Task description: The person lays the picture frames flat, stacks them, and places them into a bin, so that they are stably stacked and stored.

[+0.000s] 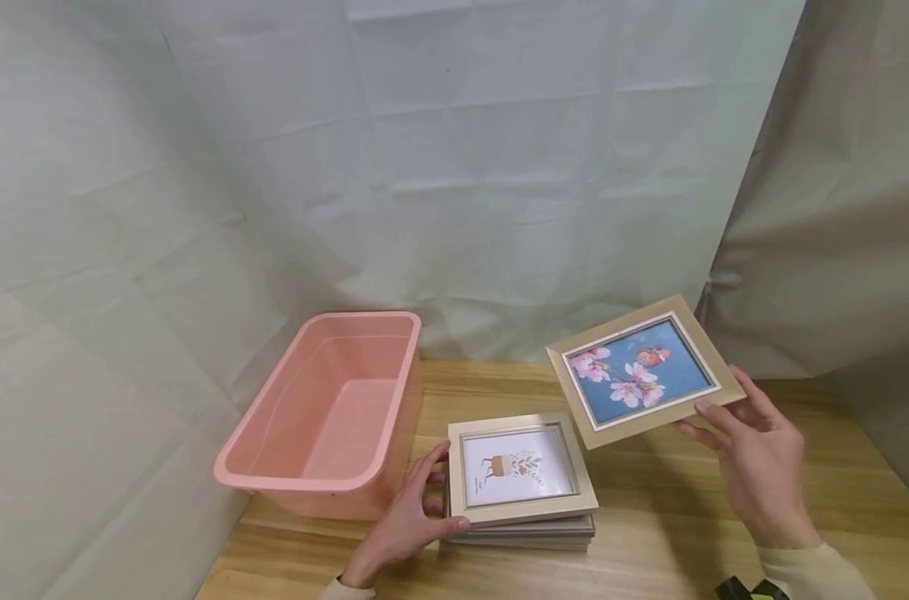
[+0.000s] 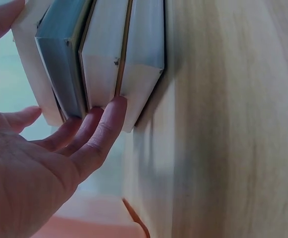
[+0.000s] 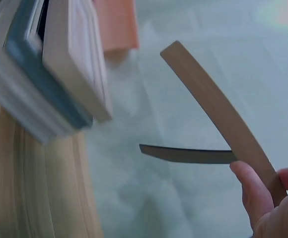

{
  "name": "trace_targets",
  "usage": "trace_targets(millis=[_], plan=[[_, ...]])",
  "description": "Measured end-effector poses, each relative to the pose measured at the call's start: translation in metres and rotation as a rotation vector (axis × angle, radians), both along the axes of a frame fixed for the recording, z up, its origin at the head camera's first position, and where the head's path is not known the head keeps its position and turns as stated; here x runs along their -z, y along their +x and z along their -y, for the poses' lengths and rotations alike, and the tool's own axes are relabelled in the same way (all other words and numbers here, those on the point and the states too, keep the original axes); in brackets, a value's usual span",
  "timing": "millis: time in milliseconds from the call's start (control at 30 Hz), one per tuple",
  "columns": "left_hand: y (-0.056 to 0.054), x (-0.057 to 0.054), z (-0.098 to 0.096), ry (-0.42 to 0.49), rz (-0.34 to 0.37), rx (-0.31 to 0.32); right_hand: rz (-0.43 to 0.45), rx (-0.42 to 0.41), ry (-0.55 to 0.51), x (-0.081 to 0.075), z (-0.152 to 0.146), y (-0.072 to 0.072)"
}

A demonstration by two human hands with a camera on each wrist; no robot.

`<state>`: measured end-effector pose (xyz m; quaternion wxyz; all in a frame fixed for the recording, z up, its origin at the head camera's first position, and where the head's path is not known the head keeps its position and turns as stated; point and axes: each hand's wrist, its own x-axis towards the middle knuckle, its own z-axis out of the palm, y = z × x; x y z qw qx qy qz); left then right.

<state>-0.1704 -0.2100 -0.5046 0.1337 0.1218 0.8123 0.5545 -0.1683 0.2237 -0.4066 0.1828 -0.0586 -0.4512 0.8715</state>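
Observation:
My right hand [image 1: 761, 467] pinches the lower right corner of a picture frame [image 1: 724, 367] with a blossom picture on blue, held tilted above the table. In the right wrist view the held frame's edge [image 3: 218, 101] appears as a brown band, and a darker strip [image 3: 188, 155] juts from beside it. Lower left of it lies a stack of picture frames [image 1: 517, 533], topped by a pale frame [image 1: 585, 492] with a plant drawing. Against the stack's left side rests my left hand [image 1: 409, 517], thumb at the near corner; its fingertips [image 2: 115, 106] touch the frames' sides.
A pink plastic tub [image 1: 397, 417] stands left of the stack, close to my left hand. Pale cloth sheets [image 1: 499, 208] hang behind and at both sides of the wooden table [image 1: 649, 533]. A black and yellow item [image 1: 754, 590] shows at the right wrist.

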Motion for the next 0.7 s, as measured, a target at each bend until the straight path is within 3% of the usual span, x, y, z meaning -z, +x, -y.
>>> trace_targets(millis=[133,233,333,400,467,533,600,700], plan=[[0.0,-0.003,0.0,-0.037,-0.014,-0.005,0.018,0.006,-0.042,0.001,0.014,0.008],[0.004,-0.007,-0.001,-0.099,-0.063,-0.026,0.023,-0.022,-0.057,0.005,0.025,0.015],[0.009,-0.014,-0.005,-0.134,-0.122,-0.097,0.03,-0.062,-0.057,0.009,0.034,0.023],[0.012,-0.022,-0.011,-0.103,-0.148,-0.165,0.037,-0.082,-0.062,0.011,0.039,0.029],[0.015,-0.03,-0.018,-0.013,-0.161,-0.22,0.047,-0.086,-0.057,0.012,0.044,0.034],[0.016,-0.039,-0.025,0.116,-0.165,-0.227,0.049,-0.094,-0.055,0.012,0.048,0.039],[0.016,-0.046,-0.032,0.267,-0.148,-0.165,0.05,-0.104,-0.051,0.012,0.053,0.044],[0.015,-0.051,-0.04,0.5,-0.081,0.005,0.051,-0.136,-0.059,0.014,0.06,0.052]])
